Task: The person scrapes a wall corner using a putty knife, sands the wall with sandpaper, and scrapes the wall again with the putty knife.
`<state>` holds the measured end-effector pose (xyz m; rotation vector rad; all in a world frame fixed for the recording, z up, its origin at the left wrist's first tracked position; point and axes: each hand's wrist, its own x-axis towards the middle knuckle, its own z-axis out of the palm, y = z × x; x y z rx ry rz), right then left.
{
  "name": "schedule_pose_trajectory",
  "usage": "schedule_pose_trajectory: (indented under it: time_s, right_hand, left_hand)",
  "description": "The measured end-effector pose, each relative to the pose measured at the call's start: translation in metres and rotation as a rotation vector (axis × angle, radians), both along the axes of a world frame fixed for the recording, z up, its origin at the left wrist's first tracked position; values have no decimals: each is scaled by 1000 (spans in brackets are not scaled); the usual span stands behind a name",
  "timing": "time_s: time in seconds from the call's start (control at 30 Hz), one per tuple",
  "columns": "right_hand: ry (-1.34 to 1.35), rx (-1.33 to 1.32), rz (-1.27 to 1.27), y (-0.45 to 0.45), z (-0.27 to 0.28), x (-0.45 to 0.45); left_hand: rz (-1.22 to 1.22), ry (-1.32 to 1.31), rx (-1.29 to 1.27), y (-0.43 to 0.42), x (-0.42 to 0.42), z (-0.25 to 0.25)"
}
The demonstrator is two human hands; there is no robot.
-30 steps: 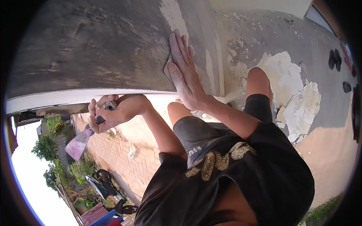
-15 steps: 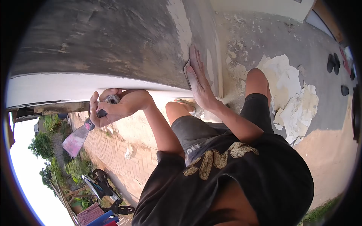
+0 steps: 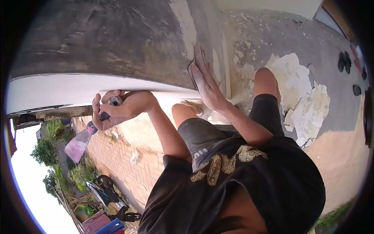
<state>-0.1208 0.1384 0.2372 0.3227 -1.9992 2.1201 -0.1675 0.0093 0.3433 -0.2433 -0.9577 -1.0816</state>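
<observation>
My left hand (image 3: 126, 106) is closed around the dark handle of a putty knife (image 3: 79, 147). Its wide blade, smeared pinkish white, points down and left, away from the wall. Flat against the grey wall (image 3: 117, 43), near its corner, lies my right hand (image 3: 208, 87), dusty with its fingers stretched out. A thin folded sheet that looks like sandpaper (image 3: 192, 74) is pinched under the thumb and pressed to the wall; most of it is hidden by the palm. A pale strip of filler (image 3: 183, 23) runs along the wall just above that hand.
White peeled paint flakes (image 3: 307, 113) are heaped on the concrete floor beside my right knee. Dark sandals (image 3: 344, 62) lie farther right. A white ledge (image 3: 70, 89) borders the grey wall. Brick paving (image 3: 120, 156) and a parked motorbike (image 3: 111, 193) are at lower left.
My right hand has slid very slightly upward along the wall with the sheet. My left hand and the putty knife stay almost where they were.
</observation>
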Motion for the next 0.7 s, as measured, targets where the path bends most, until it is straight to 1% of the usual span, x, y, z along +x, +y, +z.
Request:
schedule_pose_trajectory:
  time_s: [0.1,0.13,0.23,0.27,0.3,0.37,0.4,0.43,0.5,0.6,0.63,0.67,0.7]
  right_hand:
    - [68,-47,-16,-9,16,4]
    - [97,-19,-14,-9,22,6]
    - [24,45,-42,-1,4,-6]
    - [-57,-16,-56,-2,-8,-13]
    - [-70,-10,-44,-3,-3,-8]
    - [47,7,-23,-13,19,10]
    - [84,46,-32,-13,18,11]
    - [65,108,-29,-9,14,9]
    - [-47,25,-91,-8,-17,-5]
    - [-85,-93,-166,-18,-33,-20]
    - [8,-45,-150,-16,-13,-21]
    - [86,2,-125,-14,23,-15]
    - [166,52,-91,-12,41,-10]
  left_hand:
    - [-9,17,6,1,-4,3]
    - [-7,21,12,1,-3,3]
    - [-3,-19,-17,-1,-1,0]
    - [13,-10,-17,-3,0,-1]
    - [18,1,-19,-5,-1,-1]
    - [-30,59,-31,-8,-7,0]
    - [-31,44,-15,-6,-6,0]
    - [-27,22,-2,-4,-3,0]
    - [-25,11,-16,-1,0,0]
    - [-16,49,-26,-4,-6,3]
    - [-6,52,-27,-8,-7,1]
    - [6,55,-46,-11,-8,0]
    - [17,3,-29,-7,-5,-2]
